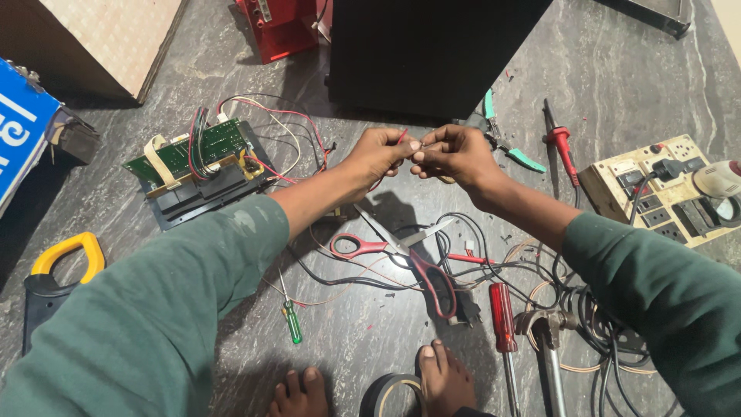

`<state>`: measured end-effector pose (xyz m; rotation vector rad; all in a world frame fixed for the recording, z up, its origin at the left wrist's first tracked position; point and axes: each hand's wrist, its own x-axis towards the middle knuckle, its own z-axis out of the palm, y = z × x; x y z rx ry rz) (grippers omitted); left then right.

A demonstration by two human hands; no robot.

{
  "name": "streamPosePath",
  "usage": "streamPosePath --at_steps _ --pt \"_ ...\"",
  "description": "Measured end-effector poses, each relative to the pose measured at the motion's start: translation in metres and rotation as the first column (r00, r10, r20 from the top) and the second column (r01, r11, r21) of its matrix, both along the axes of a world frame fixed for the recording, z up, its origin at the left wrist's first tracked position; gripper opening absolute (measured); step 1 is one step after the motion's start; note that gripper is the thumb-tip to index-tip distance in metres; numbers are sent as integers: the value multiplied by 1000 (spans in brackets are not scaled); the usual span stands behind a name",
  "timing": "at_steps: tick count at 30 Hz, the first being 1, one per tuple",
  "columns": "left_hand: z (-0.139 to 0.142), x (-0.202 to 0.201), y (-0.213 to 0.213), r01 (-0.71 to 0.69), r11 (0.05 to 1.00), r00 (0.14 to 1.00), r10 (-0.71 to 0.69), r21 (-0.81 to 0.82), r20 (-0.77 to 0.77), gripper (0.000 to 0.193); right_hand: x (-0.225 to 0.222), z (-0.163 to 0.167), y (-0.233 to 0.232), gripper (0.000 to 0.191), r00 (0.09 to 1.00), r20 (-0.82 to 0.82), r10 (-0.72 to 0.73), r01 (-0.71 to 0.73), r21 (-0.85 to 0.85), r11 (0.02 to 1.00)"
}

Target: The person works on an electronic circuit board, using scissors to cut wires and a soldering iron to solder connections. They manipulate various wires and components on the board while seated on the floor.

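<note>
- Head view: the left hand (377, 154) and the right hand (454, 154) are held together above the stone floor (617, 85), just in front of a black box (424, 46).
- A thin red wire (400, 138) is pinched in the left grip, fingers pressed together on it; its end is seen sticking up between thumb and forefinger.
- The right grip is closed too, its fingertips (421, 152) pressed on something small where they meet the left hand; what is pinched there cannot be told.
- Red-handled scissors (401, 259) lie open on the floor below the hands, amid a tangle of black and red cables (532, 278).
- A red screwdriver (503, 324) lies just right of the scissors, and a hammer (548, 340) beside it.
- A small green screwdriver (292, 320) lies left of the scissors.
- A green circuit board (197, 154) on a black tray is seen left of the hands, with wires running from it toward them.
- A yellow clamp meter (58, 274) lies well left of the scissors, partly hidden by the left sleeve.
- A beige power strip (656, 193) with plugs sits well right of the hands; a red probe (559, 143) and teal-handled pliers (513, 150) lie between it and the hands.
- A roll of black tape (390, 394) is seen below the scissors, touching a bare foot (444, 378).
</note>
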<state>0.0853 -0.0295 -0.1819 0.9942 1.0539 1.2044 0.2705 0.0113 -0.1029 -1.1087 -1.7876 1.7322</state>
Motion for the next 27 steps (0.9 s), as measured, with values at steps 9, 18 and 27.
streamPosePath --at_steps 9,18,27 --pt "-16 7 7 11 1000 1000 -11 -17 -7 23 9 -2 1 21 991 131 -8 2 48 999" --pt "-35 35 20 -27 986 982 -4 -162 -189 16 85 -34 28 25 913 408 1 -80 175 981" --pt "-47 77 69 79 991 887 -120 -109 -447 16 230 -72 101 45 601 680 -421 -25 543 840"
